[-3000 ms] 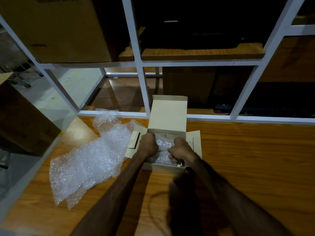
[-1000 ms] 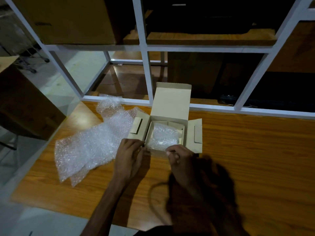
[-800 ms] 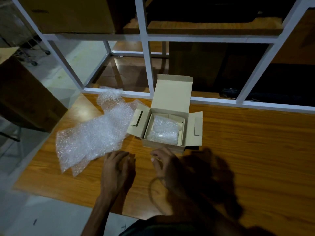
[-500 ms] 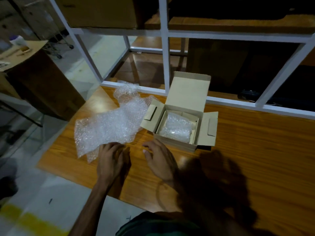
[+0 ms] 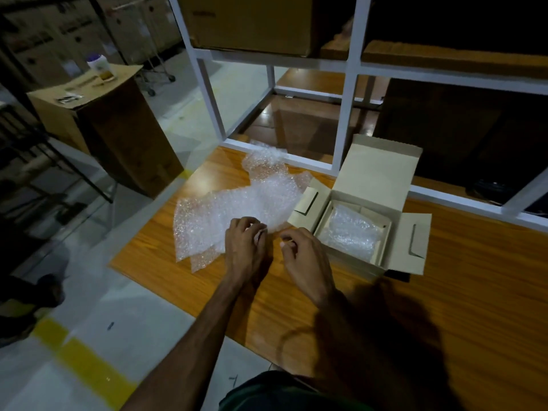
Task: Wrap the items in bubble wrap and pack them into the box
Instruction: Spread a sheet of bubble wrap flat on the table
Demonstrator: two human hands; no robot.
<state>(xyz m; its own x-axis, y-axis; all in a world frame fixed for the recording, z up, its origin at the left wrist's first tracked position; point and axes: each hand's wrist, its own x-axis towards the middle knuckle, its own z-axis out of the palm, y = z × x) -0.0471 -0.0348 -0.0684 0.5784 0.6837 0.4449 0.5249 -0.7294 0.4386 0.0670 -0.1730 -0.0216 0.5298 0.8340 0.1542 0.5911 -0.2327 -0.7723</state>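
Note:
A small beige cardboard box [image 5: 376,176] stands open on the wooden table [image 5: 474,292], lid up and side flaps spread. A bubble-wrapped item [image 5: 348,234] lies inside it. A loose sheet of bubble wrap [image 5: 234,209] lies crumpled to the box's left. My left hand [image 5: 244,250] is at the sheet's near edge, its curled fingers pinching it. My right hand [image 5: 305,259] hovers just beside it, between sheet and box, fingers loosely curled and holding nothing.
A white metal shelf frame [image 5: 345,120] rises behind the box, with large cartons [image 5: 252,22] on it. The table's left edge [image 5: 154,221] drops to a pale floor with a yellow line [image 5: 83,363]. A brown carton [image 5: 118,129] with a cup [image 5: 99,66] stands at left.
Both hands left the box, drew back to the table's near side, then moved left to the loose bubble wrap. The wrapped item stays in the box. My view swung left.

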